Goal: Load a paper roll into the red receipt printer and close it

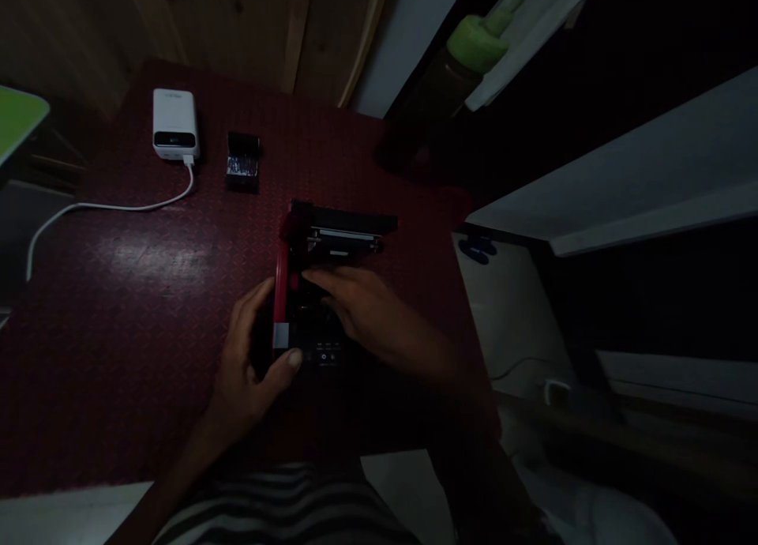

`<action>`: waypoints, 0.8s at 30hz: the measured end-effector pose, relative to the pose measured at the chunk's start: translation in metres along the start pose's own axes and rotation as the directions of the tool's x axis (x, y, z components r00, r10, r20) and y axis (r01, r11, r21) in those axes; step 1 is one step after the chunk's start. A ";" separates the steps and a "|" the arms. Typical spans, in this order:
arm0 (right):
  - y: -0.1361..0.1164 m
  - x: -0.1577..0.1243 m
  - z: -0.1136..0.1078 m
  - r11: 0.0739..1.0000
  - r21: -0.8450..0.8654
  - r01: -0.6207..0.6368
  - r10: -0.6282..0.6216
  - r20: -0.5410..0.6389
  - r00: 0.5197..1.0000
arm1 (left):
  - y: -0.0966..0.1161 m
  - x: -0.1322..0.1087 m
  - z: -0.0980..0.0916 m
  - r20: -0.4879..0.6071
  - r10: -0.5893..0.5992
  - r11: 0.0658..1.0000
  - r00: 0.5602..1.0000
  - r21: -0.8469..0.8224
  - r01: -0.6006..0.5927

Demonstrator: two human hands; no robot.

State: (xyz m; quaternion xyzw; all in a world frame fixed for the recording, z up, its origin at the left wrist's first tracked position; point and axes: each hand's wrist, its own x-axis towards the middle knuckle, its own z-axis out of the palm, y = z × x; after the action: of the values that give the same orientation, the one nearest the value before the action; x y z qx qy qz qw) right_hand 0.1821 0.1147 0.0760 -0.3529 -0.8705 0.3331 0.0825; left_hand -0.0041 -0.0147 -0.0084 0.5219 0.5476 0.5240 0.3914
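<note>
A small black-and-red machine [282,292], which looks like a label printer, stands on the dark red table with its lid [355,219] raised at the back. My left hand [249,363] is wrapped round its left side, the thumb on the front edge near the small buttons. My right hand [367,312] reaches into the open body from the right. Its index finger points at the inner left wall, and the other fingers curl down inside; whatever they hold is hidden in the dark. Behind and to the left lies a small black roll-like piece [242,164] with a shiny, patterned middle.
A white power bank [174,122] with a white cable [118,208] plugged in stands at the table's back left. A dark bottle with a green cap [477,46] is at the back right. Wooden boards [237,39] border the far edge. Blue slippers [475,249] lie on the floor.
</note>
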 end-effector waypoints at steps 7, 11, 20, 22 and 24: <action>-0.003 -0.048 -0.009 0.973 0.067 0.222 -0.212 -0.136 0.968 | 0.011 0.000 -0.005 0.003 -0.114 0.993 0.993 -0.025 0.114; -0.005 -0.059 0.002 0.966 -0.042 0.255 -0.257 -0.276 0.926 | 0.030 0.021 -0.010 -0.063 -0.163 0.986 0.985 -0.027 0.162; -0.011 -0.060 0.041 0.935 -0.335 0.112 -0.302 -0.593 0.746 | 0.062 0.113 0.000 -0.174 0.106 0.994 0.979 0.040 -0.101; -0.017 -0.063 0.048 0.924 -0.380 0.053 -0.293 -0.609 0.737 | 0.065 0.109 0.004 -0.201 0.080 0.997 0.976 0.027 -0.076; -0.023 -0.066 0.053 0.905 -0.424 0.017 -0.300 -0.611 0.733 | 0.064 0.095 0.006 -0.227 0.040 0.999 0.973 0.000 -0.041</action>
State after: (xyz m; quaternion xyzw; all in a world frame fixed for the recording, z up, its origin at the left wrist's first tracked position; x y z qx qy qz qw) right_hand 0.1977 0.0304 0.0561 -0.3799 -0.8592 -0.0031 0.3428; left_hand -0.0020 0.0740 0.0648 0.4686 0.5768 0.5894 0.3168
